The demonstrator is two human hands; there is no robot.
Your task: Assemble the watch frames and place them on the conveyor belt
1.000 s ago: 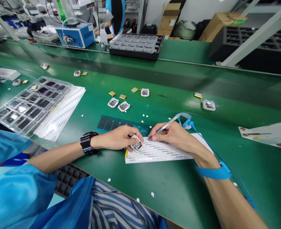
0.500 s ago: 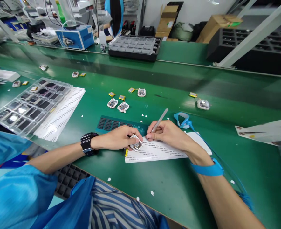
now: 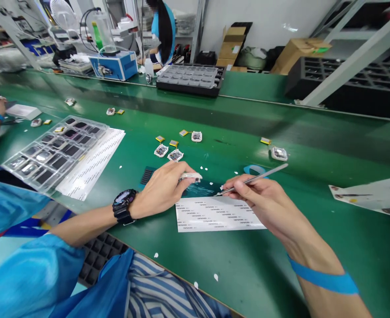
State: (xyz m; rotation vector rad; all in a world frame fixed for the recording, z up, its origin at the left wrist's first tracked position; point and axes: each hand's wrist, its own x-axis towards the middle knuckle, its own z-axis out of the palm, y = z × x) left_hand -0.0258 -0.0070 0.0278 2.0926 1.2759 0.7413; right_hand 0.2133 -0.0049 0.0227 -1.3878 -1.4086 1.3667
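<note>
The left hand (image 3: 162,187) pinches a small white rounded casing (image 3: 191,176) edge-on, facing slim metal tweezers (image 3: 252,179) gripped pen-like by the right hand (image 3: 264,204), tips just above a white label sheet (image 3: 216,214).

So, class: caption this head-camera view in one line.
Left hand holds a small white casing; right hand holds tweezers above a label sheet.

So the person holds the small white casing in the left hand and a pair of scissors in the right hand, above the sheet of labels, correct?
Not quite. The head view shows the right hand holding slim metal tweezers, not scissors. The rest stands: the left hand holds the small white casing, above the sheet of labels.
</note>
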